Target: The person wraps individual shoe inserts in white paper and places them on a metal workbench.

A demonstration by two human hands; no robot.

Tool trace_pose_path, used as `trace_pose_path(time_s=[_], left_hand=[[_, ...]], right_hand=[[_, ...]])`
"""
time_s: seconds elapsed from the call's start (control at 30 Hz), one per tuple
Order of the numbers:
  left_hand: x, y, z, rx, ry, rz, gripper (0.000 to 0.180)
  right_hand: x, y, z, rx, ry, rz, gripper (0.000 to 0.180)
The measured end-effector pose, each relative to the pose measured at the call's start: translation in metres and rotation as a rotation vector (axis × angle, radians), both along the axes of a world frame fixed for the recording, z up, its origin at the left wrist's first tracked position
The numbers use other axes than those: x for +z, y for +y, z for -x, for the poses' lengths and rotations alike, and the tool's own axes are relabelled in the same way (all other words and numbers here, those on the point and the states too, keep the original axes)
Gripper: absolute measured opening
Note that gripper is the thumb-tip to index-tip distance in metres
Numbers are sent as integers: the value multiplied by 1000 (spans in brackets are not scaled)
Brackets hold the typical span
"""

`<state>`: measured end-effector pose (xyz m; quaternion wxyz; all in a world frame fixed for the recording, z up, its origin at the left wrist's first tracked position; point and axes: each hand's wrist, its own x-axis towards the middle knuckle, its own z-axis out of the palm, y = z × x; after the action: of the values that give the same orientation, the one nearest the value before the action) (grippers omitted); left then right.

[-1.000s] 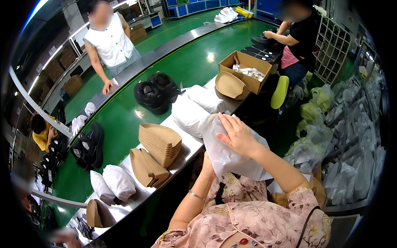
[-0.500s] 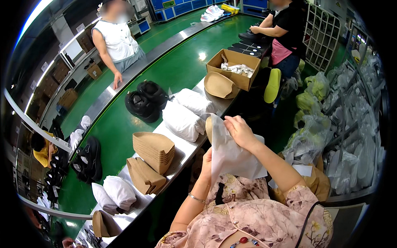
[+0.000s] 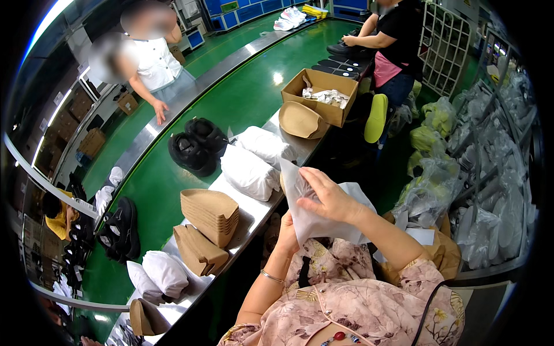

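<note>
In front of my body a sheet of white tissue paper [image 3: 300,222] is wrapped over a curved brown form, of which only a thin edge shows at its left. My left hand [image 3: 287,235] is closed on the lower left side of the paper. Across its upper face lies my right hand [image 3: 330,197], fingers stretched and thumb apart, pressing the paper. Beside my hands on the metal ledge lie two white paper-wrapped bundles [image 3: 248,173]. Nested brown cardboard forms [image 3: 210,213] stand nearer me, with a folded brown form [image 3: 199,251] in front.
Black shoes [image 3: 193,150] sit on the green belt [image 3: 248,98]. A cardboard box [image 3: 320,95] with crumpled paper stands farther along the ledge, behind a brown form [image 3: 301,120]. Bagged soles [image 3: 490,196] fill the rack at right. Co-workers stand across the belt and at the far right.
My right hand has slid lower and flattened over the paper, thumb now spread. The paper covers more of the brown form. The co-worker across the belt has raised one arm.
</note>
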<state>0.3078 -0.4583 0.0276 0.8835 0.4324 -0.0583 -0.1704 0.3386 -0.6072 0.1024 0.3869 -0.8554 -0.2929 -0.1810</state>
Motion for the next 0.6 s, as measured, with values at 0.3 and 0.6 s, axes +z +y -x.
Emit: trace_pose_path(time_s=[0.3,0.6], left_hand=[[-11,2,-3,-136,-164,-134,13],[6,16,-18,-152,-289,-370,12]], right_hand=[[12,-10,1,57,231,174,102],[16,-9,1,44,412,-57,105]])
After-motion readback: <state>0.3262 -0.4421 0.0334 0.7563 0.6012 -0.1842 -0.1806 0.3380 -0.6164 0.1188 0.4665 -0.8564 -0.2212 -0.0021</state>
